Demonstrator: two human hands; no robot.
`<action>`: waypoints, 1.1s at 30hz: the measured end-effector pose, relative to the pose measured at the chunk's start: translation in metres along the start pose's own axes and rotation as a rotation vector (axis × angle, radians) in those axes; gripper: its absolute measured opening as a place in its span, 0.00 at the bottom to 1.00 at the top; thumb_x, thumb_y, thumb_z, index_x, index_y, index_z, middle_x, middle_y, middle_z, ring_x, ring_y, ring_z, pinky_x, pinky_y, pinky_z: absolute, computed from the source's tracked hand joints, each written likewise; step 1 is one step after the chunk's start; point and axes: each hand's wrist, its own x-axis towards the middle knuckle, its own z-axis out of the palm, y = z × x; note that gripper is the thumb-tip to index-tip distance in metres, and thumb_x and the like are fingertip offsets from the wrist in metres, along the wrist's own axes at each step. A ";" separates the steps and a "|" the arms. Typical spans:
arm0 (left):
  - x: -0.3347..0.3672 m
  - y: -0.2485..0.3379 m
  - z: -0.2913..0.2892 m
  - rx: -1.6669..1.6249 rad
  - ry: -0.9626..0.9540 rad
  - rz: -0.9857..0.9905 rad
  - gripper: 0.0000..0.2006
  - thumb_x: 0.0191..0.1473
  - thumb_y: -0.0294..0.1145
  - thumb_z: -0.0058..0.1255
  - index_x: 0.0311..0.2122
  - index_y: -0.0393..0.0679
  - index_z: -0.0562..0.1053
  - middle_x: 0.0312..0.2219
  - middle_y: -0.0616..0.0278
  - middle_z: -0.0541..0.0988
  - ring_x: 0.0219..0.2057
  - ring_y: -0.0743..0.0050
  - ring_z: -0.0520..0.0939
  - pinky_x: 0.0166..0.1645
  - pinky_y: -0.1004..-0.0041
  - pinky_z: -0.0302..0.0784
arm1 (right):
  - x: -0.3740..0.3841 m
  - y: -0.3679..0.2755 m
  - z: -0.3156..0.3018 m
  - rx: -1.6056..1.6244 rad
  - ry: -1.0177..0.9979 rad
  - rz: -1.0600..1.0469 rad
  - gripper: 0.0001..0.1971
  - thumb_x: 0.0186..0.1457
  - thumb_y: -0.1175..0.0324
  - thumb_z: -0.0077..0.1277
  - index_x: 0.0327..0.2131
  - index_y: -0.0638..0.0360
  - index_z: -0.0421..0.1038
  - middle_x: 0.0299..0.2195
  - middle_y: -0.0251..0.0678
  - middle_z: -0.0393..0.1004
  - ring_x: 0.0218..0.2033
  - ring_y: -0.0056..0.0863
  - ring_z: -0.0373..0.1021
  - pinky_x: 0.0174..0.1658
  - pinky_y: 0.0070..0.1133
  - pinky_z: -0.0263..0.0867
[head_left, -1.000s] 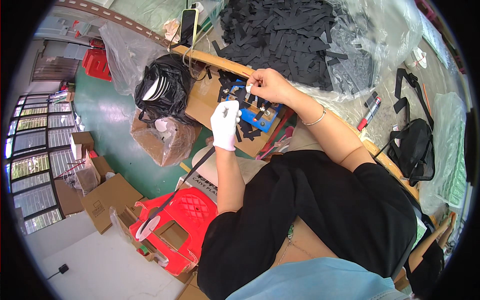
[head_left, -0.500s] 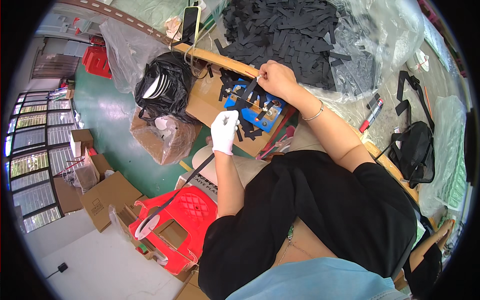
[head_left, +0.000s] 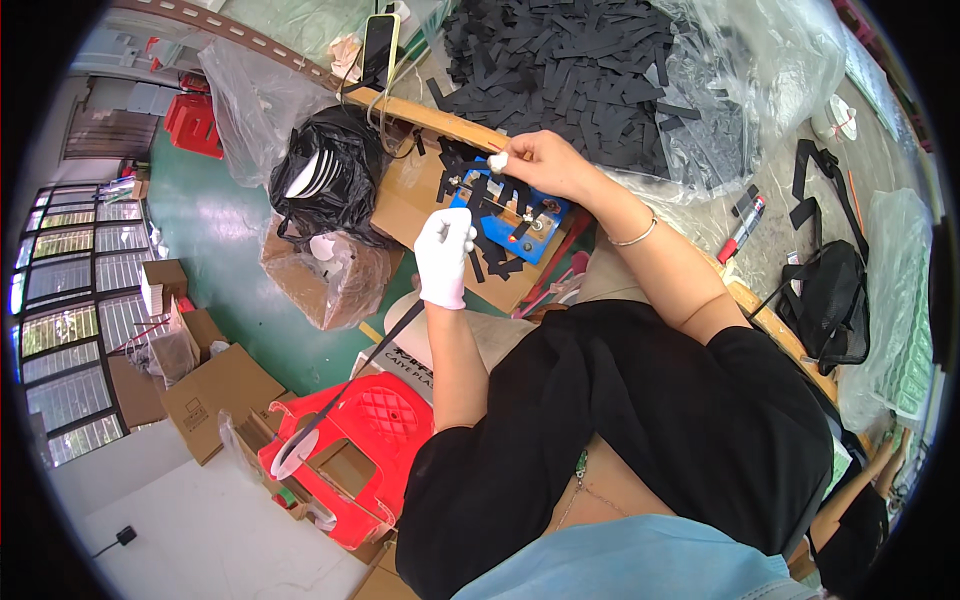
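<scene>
Flat black ribbon (head_left: 345,391) below the left hand (head_left: 443,257) (white, close-fitting fabric glove (head_left: 441,284)).

Left hand (head_left: 443,258), gloved white, has its fingers (head_left: 460,229) curled; right hand (head_left: 548,163) sits further ahead, forearm slanting inward, fingertips bunched.

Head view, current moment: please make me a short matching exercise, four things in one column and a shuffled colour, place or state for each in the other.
Things:
1. left hand
2. right hand
3. pile of cut strips
4. plastic stool

Descriptions:
A. red, toward the picture's lower left
B. has a bracelet above its wrist
C. black, heaped beside clear plastic
D. wears a white glove

Right pairs: 1-D, 2-B, 3-C, 4-A
</scene>
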 end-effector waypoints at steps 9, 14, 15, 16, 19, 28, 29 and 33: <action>0.004 -0.005 0.004 0.053 -0.020 -0.041 0.06 0.53 0.32 0.51 0.34 0.42 0.73 0.21 0.71 0.73 0.19 0.91 0.68 0.23 0.88 0.60 | -0.008 -0.005 0.004 -0.075 0.057 -0.077 0.07 0.44 0.71 0.53 0.27 0.66 0.72 0.18 0.29 0.70 0.20 0.13 0.63 0.25 0.17 0.60; 0.003 -0.011 -0.001 0.026 -0.016 -0.029 0.06 0.54 0.31 0.51 0.33 0.41 0.73 0.22 0.70 0.74 0.21 0.89 0.70 0.25 0.88 0.63 | -0.004 0.005 0.007 -0.055 0.094 -0.086 0.08 0.43 0.68 0.53 0.24 0.64 0.72 0.18 0.33 0.71 0.20 0.21 0.65 0.26 0.21 0.62; 0.003 -0.010 -0.001 0.027 -0.007 -0.025 0.06 0.53 0.31 0.51 0.33 0.41 0.74 0.22 0.70 0.74 0.21 0.89 0.70 0.25 0.88 0.63 | -0.003 0.007 0.006 -0.044 0.093 -0.103 0.08 0.46 0.68 0.53 0.26 0.65 0.72 0.17 0.29 0.69 0.19 0.13 0.61 0.23 0.18 0.59; 0.002 -0.008 0.000 0.028 0.002 -0.020 0.06 0.53 0.31 0.51 0.33 0.41 0.74 0.22 0.70 0.74 0.21 0.89 0.70 0.25 0.88 0.63 | -0.001 0.008 0.005 -0.045 0.094 -0.103 0.08 0.46 0.68 0.53 0.26 0.65 0.72 0.17 0.29 0.69 0.19 0.13 0.61 0.23 0.18 0.59; 0.002 -0.006 -0.001 0.009 0.008 -0.013 0.06 0.53 0.31 0.51 0.33 0.41 0.74 0.21 0.70 0.74 0.20 0.89 0.69 0.25 0.87 0.63 | 0.000 0.006 0.000 -0.104 0.116 -0.058 0.08 0.47 0.68 0.54 0.26 0.65 0.72 0.17 0.28 0.68 0.19 0.12 0.60 0.23 0.17 0.58; 0.002 -0.004 0.006 0.024 -0.020 -0.022 0.06 0.54 0.31 0.51 0.33 0.40 0.74 0.21 0.70 0.73 0.19 0.89 0.68 0.24 0.87 0.62 | -0.007 0.009 0.007 0.072 0.052 -0.125 0.10 0.41 0.65 0.53 0.22 0.64 0.73 0.18 0.39 0.71 0.18 0.26 0.68 0.27 0.23 0.65; 0.003 -0.005 0.005 0.024 -0.019 -0.022 0.06 0.54 0.31 0.51 0.33 0.40 0.74 0.21 0.70 0.73 0.19 0.89 0.68 0.24 0.87 0.62 | -0.007 0.006 0.006 -0.052 0.117 -0.097 0.09 0.40 0.66 0.53 0.23 0.63 0.73 0.19 0.39 0.72 0.21 0.30 0.69 0.28 0.25 0.66; 0.003 -0.012 -0.001 0.088 -0.036 -0.011 0.06 0.53 0.33 0.52 0.33 0.43 0.74 0.20 0.71 0.74 0.18 0.92 0.67 0.22 0.89 0.59 | -0.005 0.000 0.000 -0.342 0.324 -0.045 0.08 0.40 0.66 0.52 0.24 0.59 0.73 0.24 0.40 0.74 0.29 0.39 0.72 0.34 0.30 0.67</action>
